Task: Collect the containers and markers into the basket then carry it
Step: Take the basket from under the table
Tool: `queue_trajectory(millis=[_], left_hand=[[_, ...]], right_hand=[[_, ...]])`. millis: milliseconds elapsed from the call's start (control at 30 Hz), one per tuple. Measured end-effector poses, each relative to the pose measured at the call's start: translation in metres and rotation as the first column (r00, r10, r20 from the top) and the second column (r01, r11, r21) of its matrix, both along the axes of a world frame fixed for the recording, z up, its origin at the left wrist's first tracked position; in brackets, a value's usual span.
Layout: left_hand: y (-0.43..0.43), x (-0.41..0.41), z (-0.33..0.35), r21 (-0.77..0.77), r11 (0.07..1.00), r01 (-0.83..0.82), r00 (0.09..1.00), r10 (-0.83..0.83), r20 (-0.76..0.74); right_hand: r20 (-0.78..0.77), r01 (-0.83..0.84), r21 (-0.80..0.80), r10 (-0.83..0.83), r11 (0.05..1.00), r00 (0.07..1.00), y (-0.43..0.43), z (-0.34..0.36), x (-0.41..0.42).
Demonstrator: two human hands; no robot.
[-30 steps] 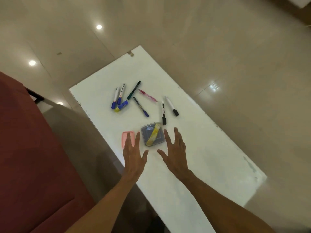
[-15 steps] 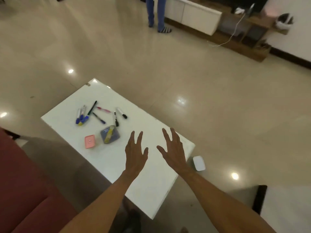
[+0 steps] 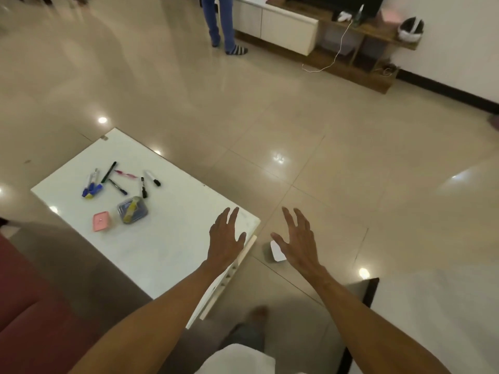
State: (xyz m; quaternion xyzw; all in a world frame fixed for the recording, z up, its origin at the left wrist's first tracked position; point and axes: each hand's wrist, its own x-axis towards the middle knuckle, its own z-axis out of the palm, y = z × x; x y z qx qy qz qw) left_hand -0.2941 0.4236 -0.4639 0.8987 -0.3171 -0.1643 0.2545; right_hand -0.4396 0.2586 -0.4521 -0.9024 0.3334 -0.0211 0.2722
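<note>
Several markers (image 3: pixel 118 179) lie scattered on the far left of a white table (image 3: pixel 167 238). Nearer me sit a clear container (image 3: pixel 132 209) with something yellow inside and a small pink container (image 3: pixel 101 220). My left hand (image 3: pixel 225 238) hovers with spread fingers over the table's right corner, holding nothing. My right hand (image 3: pixel 295 238) is held out with spread fingers over the floor, above a small white object (image 3: pixel 276 252). No basket is in view.
A dark red sofa (image 3: pixel 32 306) fills the lower left. A person's legs (image 3: pixel 218 25) stand at the far side by a low TV cabinet (image 3: pixel 310 31). A second white surface with a dark edge (image 3: pixel 432 306) lies at the lower right. Glossy tiled floor surrounds the table.
The view has swung up and to the right, so the table and its objects slid left. Both hands, earlier near the containers, now hover at the table's right corner and beyond it.
</note>
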Motion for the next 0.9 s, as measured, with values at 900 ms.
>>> queue_trajectory(millis=[900], left_hand=[[-0.311,0.091,-0.042,0.097,0.480,-0.872,0.469,0.876,-0.111]], right_hand=[[-0.035,-0.806,0.119,0.814,0.580,0.580,-0.387,-0.019,0.320]])
